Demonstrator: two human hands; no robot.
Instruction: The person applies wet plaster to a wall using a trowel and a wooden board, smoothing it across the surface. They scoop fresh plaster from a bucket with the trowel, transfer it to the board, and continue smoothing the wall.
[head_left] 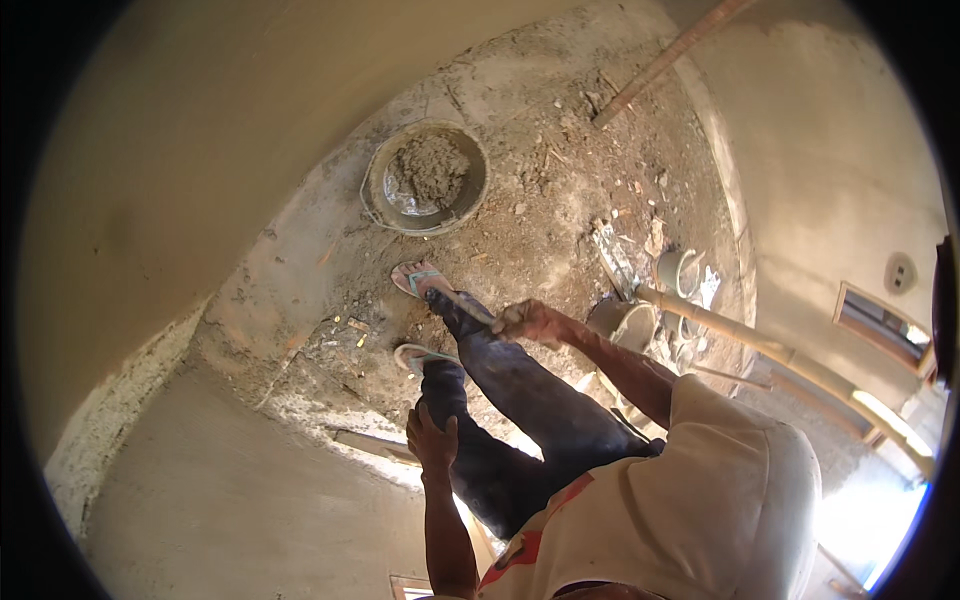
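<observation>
My right hand (530,322) is closed in front of my right leg. It grips a thin, straight tool (462,303), seen edge-on and pointing toward the bucket; its exact kind does not show, though a trowel would fit the shape. Lower down, by my left leg, hangs my left hand (432,440), thumb apart from the fingers and nothing in it. Ahead of my sandalled feet stands a round bucket (478,196) with a wire handle. Wet grey mortar (430,170) lies inside it, heaped to one side. Neither hand touches the bucket.
A plastered wall (200,130) curves along the left. Rubble and dirt (540,190) cover the floor. To the right, a bamboo pole (760,345) slants over several buckets (630,322). Another pole (665,65) leans at the top. A wall with a socket box (900,273) is far right.
</observation>
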